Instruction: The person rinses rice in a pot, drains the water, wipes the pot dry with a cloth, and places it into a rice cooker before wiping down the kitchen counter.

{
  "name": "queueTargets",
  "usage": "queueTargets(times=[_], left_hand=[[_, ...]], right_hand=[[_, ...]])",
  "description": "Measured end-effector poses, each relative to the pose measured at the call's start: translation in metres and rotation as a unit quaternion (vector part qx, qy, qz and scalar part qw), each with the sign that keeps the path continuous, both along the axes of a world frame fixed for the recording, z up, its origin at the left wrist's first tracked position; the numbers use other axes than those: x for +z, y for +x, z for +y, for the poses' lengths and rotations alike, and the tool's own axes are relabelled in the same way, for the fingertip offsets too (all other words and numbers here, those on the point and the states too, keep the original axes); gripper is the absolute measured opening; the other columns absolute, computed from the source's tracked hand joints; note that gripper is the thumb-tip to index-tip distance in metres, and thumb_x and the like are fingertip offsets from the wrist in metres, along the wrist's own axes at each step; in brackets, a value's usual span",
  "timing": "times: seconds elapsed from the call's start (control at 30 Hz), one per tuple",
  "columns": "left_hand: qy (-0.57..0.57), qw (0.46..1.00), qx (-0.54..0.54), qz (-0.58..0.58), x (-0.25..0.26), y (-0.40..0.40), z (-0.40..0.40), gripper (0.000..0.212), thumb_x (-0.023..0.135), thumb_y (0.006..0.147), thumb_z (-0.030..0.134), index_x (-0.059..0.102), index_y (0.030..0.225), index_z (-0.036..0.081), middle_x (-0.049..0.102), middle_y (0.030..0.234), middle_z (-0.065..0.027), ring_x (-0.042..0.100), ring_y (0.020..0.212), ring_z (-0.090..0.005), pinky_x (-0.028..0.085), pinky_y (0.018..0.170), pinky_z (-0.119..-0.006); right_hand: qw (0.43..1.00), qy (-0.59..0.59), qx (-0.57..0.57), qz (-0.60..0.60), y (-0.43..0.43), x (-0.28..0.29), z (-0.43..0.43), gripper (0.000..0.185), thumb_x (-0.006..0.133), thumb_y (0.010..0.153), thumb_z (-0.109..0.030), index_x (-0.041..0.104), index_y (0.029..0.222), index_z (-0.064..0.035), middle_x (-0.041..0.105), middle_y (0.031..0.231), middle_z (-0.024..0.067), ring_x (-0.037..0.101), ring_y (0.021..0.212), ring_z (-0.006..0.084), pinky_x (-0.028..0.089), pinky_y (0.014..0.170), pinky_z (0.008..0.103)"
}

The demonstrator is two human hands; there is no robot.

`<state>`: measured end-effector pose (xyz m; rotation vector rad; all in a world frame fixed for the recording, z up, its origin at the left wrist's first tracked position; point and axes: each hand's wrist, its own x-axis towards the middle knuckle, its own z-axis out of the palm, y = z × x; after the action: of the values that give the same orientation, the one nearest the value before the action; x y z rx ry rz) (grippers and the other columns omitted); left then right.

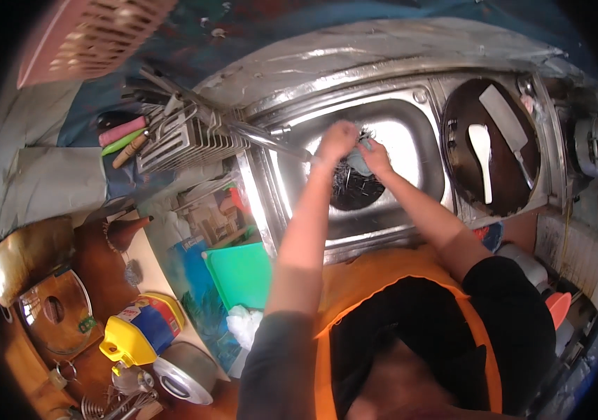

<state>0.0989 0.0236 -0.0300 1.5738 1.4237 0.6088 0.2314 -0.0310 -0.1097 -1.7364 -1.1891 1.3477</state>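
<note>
Both hands are over a stainless steel sink basin point(420, 210), under the end of the metal faucet point(273, 143). My right hand point(376, 157) is closed on a grey-green cloth or pad point(360, 163). My left hand point(340, 139) is blurred and curled just to the left of it; whether it holds anything cannot be told. Below the hands sits a round dark object, perhaps a pan point(357, 191), with splashing water over it. Its upper part is hidden by the cloth and hands.
Right of the basin, a cleaver point(504, 115) and a white rice paddle point(481, 152) lie on a round dark board point(462, 178). A metal rack point(188, 142) with knives stands left of the faucet. A yellow jug point(131, 341) and a green plastic board point(241, 275) are at lower left.
</note>
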Motion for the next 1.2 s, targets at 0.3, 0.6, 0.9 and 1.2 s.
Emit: queueTargets(times=[0.3,0.6,0.9,1.2], left_hand=[[-0.101,0.995,-0.010,-0.013,0.012,0.003,0.011,0.027,0.057,0.082,0.023,0.061,0.097,0.001,0.065,0.084,-0.0168,0.063,0.080,-0.0299,0.048,0.073,-0.037],[-0.049,0.990,0.011,0.129,0.004,-0.029,-0.019,0.024,0.054,0.078,0.021,0.061,0.089,0.001,0.062,0.090,-0.0208,0.060,0.087,-0.0350,0.045,0.078,-0.038],[-0.170,0.982,0.068,-0.041,-0.084,0.000,-0.070,0.020,0.046,0.078,0.004,0.059,0.092,-0.001,0.062,0.078,-0.0128,0.060,0.071,-0.0200,0.048,0.065,-0.030],[-0.237,0.963,0.073,-0.106,-0.114,0.063,-0.121,0.051,0.060,0.083,0.017,0.040,0.124,-0.008,0.056,0.112,-0.0217,0.055,0.106,-0.0300,0.042,0.089,-0.035]], right_hand=[[0.714,0.166,0.563,-0.382,-0.030,-0.018,-0.039,0.025,0.048,0.085,-0.026,0.064,0.100,-0.0152,0.056,0.112,0.0127,0.063,0.087,0.0289,0.049,0.074,0.0426],[0.751,0.177,0.536,-0.342,0.020,0.037,-0.009,0.034,0.061,0.076,-0.036,0.069,0.088,-0.0053,0.065,0.089,0.0144,0.064,0.085,0.0321,0.050,0.073,0.0423],[0.833,0.067,0.453,-0.311,0.045,0.020,-0.002,0.022,0.058,0.074,-0.019,0.067,0.090,-0.0078,0.064,0.088,0.0163,0.062,0.086,0.0345,0.049,0.077,0.0427],[0.997,0.069,-0.014,-0.040,0.083,0.050,-0.005,0.024,0.058,0.080,-0.019,0.060,0.101,-0.0084,0.063,0.092,0.0152,0.060,0.089,0.0291,0.045,0.079,0.0341]])
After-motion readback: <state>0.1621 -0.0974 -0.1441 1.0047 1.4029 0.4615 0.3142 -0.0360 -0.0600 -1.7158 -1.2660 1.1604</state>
